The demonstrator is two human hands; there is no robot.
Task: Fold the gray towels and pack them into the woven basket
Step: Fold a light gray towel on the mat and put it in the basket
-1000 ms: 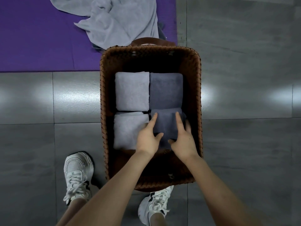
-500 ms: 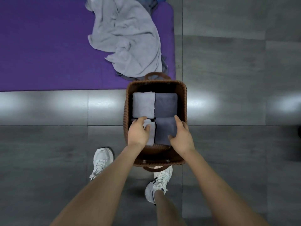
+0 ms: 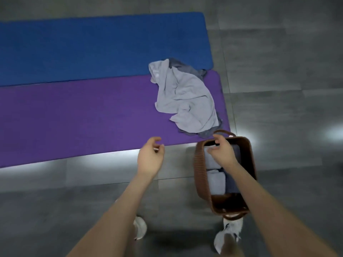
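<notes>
The left hand (image 3: 151, 158) and right hand (image 3: 222, 153) have lifted off the folded towels (image 3: 216, 180) in the basket (image 3: 199, 173), both empty with fingers loosely curled (that layer looks done), leaving crumpled towels (image 3: 187, 101) on the purple mat (image 3: 74, 117).

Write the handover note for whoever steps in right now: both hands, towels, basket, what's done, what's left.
Left hand: empty, fingers loosely curled, over the floor beside the purple mat.
Right hand: looks empty, loosely curled, above the far end of the woven basket.
Done: folded light gray towel and folded dark gray towel side by side in the basket; the right arm hides others.
Left: crumpled light gray towel on the mat, darker towel peeking from under it. Fold both and pack them.
</notes>
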